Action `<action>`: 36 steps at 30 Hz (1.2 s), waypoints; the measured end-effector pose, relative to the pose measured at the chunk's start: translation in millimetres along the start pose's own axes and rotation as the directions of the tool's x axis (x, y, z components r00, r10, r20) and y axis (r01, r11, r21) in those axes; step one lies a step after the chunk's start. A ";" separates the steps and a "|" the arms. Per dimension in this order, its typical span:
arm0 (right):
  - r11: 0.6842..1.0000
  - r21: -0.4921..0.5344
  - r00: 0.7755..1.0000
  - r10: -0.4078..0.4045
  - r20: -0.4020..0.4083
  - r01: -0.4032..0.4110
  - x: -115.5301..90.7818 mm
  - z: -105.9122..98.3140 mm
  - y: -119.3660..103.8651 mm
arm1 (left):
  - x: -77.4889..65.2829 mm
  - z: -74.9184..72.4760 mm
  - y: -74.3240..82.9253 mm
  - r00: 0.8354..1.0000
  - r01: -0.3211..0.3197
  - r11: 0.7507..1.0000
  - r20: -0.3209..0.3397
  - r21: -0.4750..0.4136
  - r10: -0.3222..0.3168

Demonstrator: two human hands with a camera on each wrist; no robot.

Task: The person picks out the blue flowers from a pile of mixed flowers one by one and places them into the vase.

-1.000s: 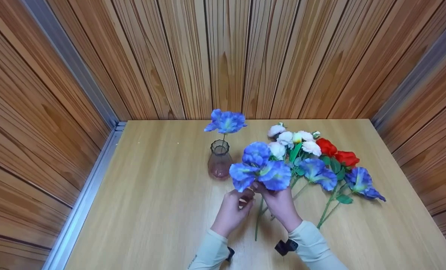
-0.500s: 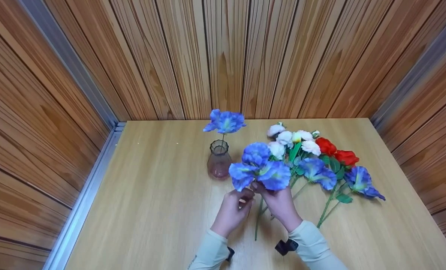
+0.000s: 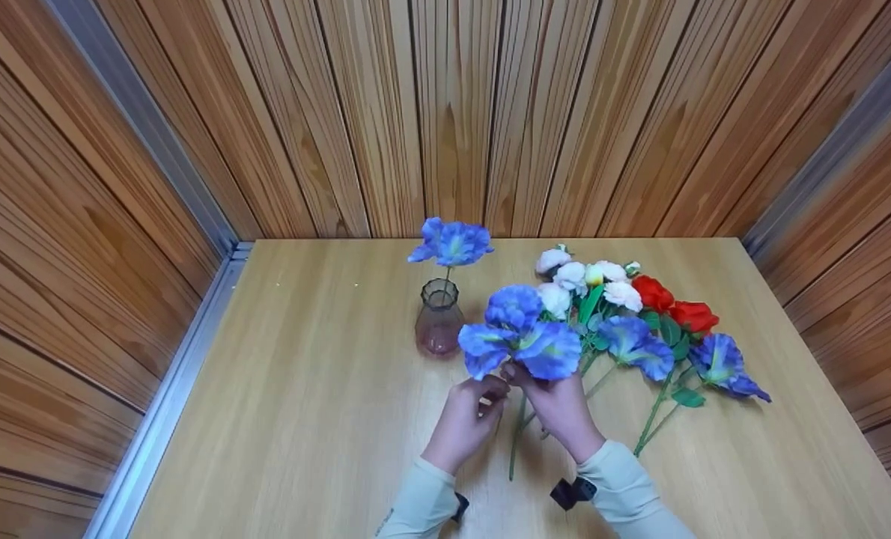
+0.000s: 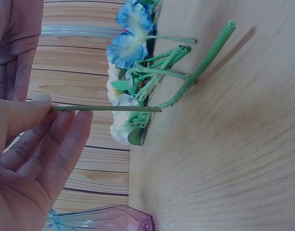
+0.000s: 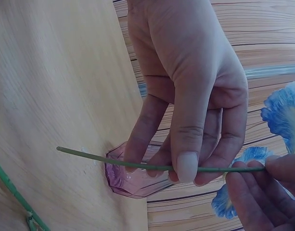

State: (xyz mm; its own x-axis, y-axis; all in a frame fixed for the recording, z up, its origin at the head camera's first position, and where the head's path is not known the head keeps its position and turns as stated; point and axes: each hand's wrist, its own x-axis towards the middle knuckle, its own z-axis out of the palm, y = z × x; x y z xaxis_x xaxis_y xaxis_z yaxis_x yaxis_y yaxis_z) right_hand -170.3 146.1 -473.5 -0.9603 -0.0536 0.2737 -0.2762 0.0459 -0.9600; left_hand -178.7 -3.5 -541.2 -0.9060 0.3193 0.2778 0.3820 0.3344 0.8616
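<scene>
A large blue artificial flower [image 3: 517, 329], its petals spread, is held between both hands over the table. My right hand [image 3: 561, 412] pinches its stem just below the bloom. Thumb and fingers of my left hand [image 3: 464, 419] pinch the thin green stem [image 4: 113, 109] lower down, and its cut end points toward the table in the left wrist view. From the right wrist, the left hand [image 5: 190, 91] shows above the stem and the right hand [image 5: 262, 192] at the lower right. Behind the hands, a faceted smoky-pink glass vase [image 3: 439, 329] holds one blue flower [image 3: 457, 243].
On the right of the wooden table [image 3: 303, 419] lie white flowers [image 3: 569, 278], red flowers [image 3: 670, 303] and further blue flowers [image 3: 635, 346], their green stems toward the front. A wood-plank wall [image 3: 453, 112] stands along the back edge, with more planks at both sides.
</scene>
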 end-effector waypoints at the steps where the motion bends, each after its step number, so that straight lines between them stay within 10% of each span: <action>1: 1.000 0.003 1.000 0.000 0.002 0.000 0.1 -0.1 0.1 | 0.3 0.0 -0.1 1.000 -0.002 1.000 0.000 0.001 0.002; 36: 0.991 -0.115 0.994 -0.059 0.091 0.070 -4.4 -9.7 7.0 | -1.4 -2.8 -5.4 0.998 -0.044 0.999 -0.046 -0.006 0.043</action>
State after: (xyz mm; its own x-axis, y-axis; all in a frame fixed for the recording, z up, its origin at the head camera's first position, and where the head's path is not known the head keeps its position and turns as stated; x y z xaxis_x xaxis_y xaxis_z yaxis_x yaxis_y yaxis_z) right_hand -168.3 156.4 -480.8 -0.9346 -0.1472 0.3237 -0.3452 0.1563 -0.9254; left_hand -180.1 -8.2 -545.1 -0.8961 0.2920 0.3344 0.4201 0.3146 0.8512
